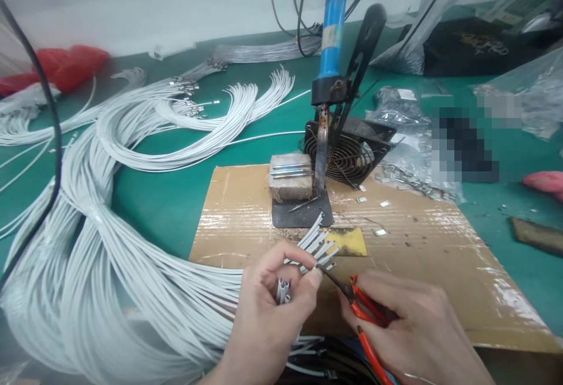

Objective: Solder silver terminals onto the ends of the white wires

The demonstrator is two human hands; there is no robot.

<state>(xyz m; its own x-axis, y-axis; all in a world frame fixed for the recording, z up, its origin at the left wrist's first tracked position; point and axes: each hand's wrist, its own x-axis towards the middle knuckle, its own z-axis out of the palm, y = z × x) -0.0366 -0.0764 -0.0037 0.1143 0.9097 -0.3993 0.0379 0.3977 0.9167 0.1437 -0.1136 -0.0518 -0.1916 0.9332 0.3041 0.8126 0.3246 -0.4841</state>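
- While one slim white cable end (315, 266) sits above the near part of the shiny brown cardboard sheet (440, 267), the left hand (272, 308) pinches it between thumb and forefinger; more white ends show inside its curled fingers.
- Right hand (413, 314): wrapped around the red-handled, dark-nosed pliers (361, 313), nose at the pinched end. Whether the nose bites on it: cannot tell.
- Step in hand (judged): working the tip of a single cable with the pliers.
- Next move calls for (judged): a steady left pinch and fine aim of the nose, neighbouring ends left undisturbed.
- Loose white ends (325, 244) fan over the cardboard just beyond the left hand; the thick white cable bundle (176, 273) lies across and past its left edge.
- Toward the cardboard's far edge: upright blue-handled iron-like tool (334, 39), rough grey block (290, 188) bearing thin metal rods (290, 171), black round-grilled fan (341, 150).
- Right of the cardboard's middle, farther out: small silvery tabs (379, 233); nearer its middle, a stained yellow pad (352, 241).
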